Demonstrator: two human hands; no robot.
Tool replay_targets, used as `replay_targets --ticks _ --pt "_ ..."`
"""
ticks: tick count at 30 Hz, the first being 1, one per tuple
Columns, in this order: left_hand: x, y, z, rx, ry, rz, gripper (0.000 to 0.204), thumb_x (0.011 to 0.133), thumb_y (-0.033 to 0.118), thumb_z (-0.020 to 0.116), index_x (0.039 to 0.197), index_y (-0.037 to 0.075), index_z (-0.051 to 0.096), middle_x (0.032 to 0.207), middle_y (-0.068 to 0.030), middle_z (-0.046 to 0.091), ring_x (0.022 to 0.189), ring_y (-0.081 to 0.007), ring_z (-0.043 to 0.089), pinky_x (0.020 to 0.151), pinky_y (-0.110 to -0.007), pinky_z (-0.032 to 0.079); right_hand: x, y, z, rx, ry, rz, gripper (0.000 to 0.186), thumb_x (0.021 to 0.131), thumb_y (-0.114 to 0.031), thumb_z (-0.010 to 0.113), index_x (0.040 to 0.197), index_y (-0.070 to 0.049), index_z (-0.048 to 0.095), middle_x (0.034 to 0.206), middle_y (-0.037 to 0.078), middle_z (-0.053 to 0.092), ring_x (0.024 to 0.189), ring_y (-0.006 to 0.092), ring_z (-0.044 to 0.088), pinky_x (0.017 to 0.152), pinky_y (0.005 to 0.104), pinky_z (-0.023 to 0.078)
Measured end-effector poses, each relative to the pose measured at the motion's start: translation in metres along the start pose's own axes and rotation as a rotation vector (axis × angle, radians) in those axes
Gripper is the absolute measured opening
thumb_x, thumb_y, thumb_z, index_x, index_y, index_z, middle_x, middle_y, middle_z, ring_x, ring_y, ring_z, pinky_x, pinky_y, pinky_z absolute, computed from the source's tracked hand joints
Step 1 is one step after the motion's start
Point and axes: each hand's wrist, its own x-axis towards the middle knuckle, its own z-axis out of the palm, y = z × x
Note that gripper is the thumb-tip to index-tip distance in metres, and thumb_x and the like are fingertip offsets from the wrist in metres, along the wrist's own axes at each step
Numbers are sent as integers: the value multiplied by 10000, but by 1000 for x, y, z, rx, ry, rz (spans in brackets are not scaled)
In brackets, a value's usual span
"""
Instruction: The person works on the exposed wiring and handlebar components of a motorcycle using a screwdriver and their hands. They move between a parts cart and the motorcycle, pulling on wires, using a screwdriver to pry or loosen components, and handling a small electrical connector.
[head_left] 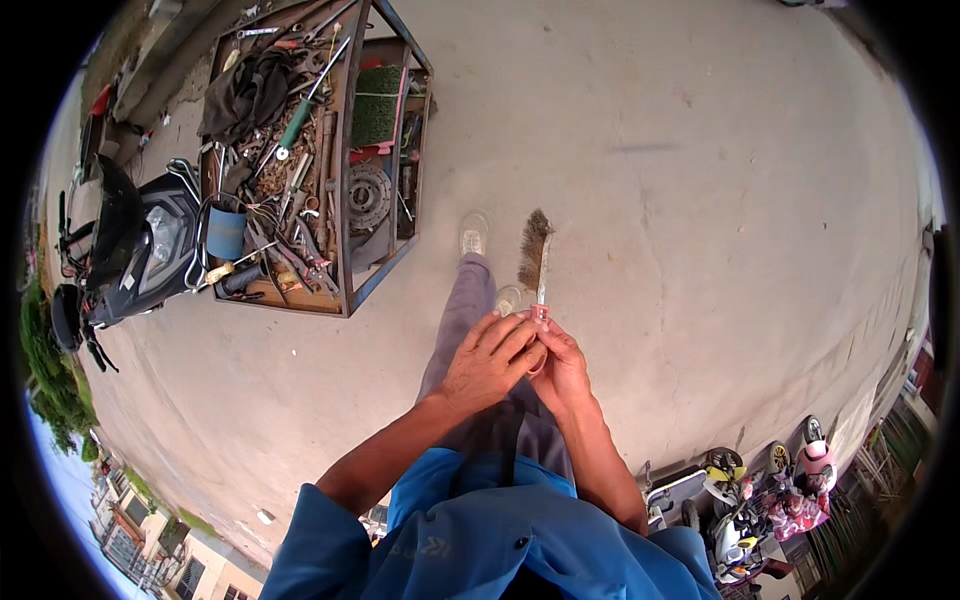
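In front of my body I hold a brush (543,262) with a red handle, a pale narrow spine and worn brown bristles along its left side. It points away from me, bristle end farthest out. My right hand (562,368) is closed round the handle from the right. From the left, my left hand (490,362) lies over the same handle, its fingers bent and pressed against it. Between them the two hands hide most of the handle; only its red upper end shows.
A metal-framed tool cart (345,250) stands at the far left, heaped with pliers, wrenches, a screwdriver and a dark cloth. Beside it is a dark motor scooter (150,240). Children's ride-on vehicles (760,500) crowd the lower right. My shoe (474,232) stands on the concrete floor (700,200).
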Motion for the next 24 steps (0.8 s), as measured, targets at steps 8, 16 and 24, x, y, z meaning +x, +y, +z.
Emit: replay_targets --ticks 8,16,24 --pt "-143 -5 -54 -371 311 -982 725 897 146 688 1491 28 289 1468 -242 349 1383 -413 341 1128 -472 337 -47 11 45 -338 62 -186 160 1021 -187 554 1114 -62 588 714 10 532 556 101 476 500 270 398" --pt "-196 -160 -14 -1644 1224 -1651 886 904 411 672 1562 36 212 1565 -164 304 1444 -274 312 1151 -413 301 -99 12 48 -844 101 -413 209 1014 -179 572 1169 -40 554 675 -9 485 528 71 427 471 239 346" --pt "-159 -225 17 -1964 1448 -1708 158 917 325 585 887 170 596 846 -17 620 629 -134 558 557 -283 454 -108 46 67 -770 207 -483 213 996 -178 591 1143 -25 577 647 0 513 470 87 458 418 240 337"
